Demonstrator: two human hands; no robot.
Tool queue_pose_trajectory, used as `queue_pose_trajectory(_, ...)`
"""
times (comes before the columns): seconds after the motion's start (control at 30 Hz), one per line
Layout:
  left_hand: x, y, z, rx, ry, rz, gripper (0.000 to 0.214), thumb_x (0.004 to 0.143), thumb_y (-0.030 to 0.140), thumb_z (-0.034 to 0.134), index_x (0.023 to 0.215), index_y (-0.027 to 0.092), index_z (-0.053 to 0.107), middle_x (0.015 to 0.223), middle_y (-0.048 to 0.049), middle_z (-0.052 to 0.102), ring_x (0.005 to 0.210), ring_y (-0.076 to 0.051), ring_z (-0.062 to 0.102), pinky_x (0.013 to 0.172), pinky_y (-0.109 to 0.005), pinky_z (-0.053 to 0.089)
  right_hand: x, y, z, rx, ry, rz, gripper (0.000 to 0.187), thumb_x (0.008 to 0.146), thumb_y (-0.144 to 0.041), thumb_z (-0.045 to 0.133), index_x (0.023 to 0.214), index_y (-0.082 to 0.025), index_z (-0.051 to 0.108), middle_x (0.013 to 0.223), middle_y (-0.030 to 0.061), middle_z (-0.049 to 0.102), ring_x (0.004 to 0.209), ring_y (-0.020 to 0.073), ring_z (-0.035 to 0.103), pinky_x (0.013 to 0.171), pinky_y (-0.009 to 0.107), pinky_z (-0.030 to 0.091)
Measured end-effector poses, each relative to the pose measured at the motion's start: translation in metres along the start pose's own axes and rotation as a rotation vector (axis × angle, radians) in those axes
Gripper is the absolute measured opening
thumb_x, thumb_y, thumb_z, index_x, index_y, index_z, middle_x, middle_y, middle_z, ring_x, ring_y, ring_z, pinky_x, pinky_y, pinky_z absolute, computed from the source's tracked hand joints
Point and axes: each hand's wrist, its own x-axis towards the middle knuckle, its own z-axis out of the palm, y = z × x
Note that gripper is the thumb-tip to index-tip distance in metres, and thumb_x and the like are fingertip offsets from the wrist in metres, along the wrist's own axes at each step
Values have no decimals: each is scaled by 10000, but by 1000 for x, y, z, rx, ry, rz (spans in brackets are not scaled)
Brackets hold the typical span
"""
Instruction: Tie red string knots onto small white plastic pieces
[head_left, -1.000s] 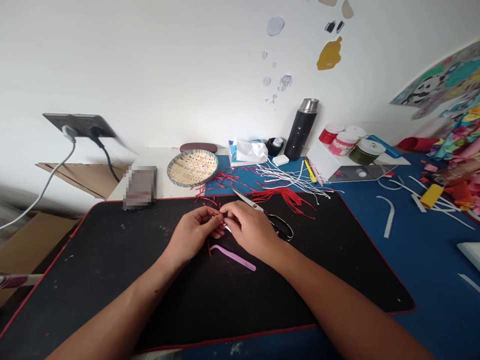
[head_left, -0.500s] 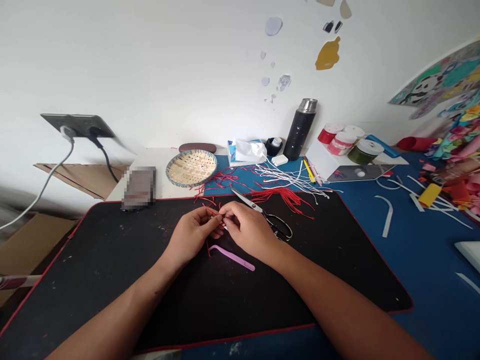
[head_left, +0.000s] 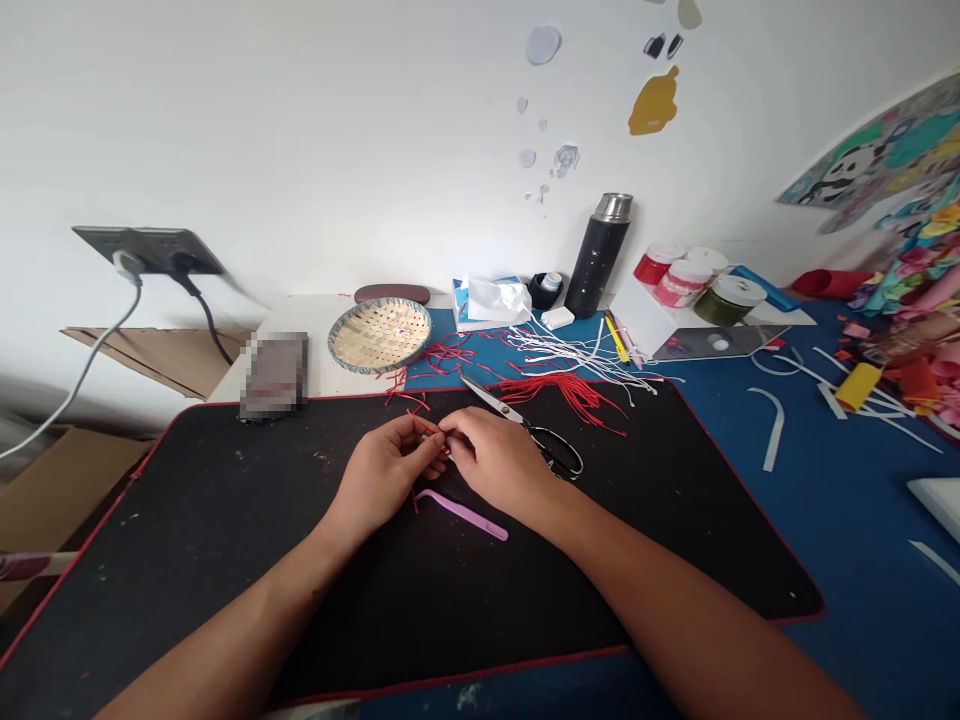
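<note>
Here's the white wall (head_left: 300,130) rising behind everything, yellow stuck-on shapes (head_left: 654,102) dotting it, a dark socket panel (head_left: 146,248) sending a grey cable (head_left: 82,370) downward, a panda poster (head_left: 862,165) hanging right, cardboard (head_left: 52,500) sitting low left.

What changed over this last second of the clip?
The view drifted slightly, so everything sits a little further left in frame. The left hand and right hand stayed together, fingertips on a short red cord; nothing was taken up or let go. The scissors, pink tweezers and bundle of red cords lie as they were.
</note>
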Motion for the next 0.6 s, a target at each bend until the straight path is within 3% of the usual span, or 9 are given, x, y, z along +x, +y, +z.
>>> queue_pose_trajectory(0.2,0,-2,-1,17,-10,1,333,849,514,757,889,188,705,720,-31,745,658,-193,724,651,-300,599,3,-1,-2,105,-20,59,155,945,-114,623,996,-216,728,981,32,774,877,185,706,752,291,457)
queue_pose_trajectory(0.43,-1,2,-3,27,17,19,342,837,532,761,866,196,704,717,-24,736,653,-195,723,648,-303,600,8,0,-8,384,-122,251,114,952,-193,626,939,-198,740,823,5,748,691,137,641,626,251,432)
queue_pose_trajectory(0.6,-2,6,-4,27,10,55,350,842,543,763,871,198,707,721,-27,743,655,-191,716,656,-296,590,10,2,-12,727,-253,398,157,968,-263,599,909,-162,704,579,-52,552,503,90,459,501,219,319)
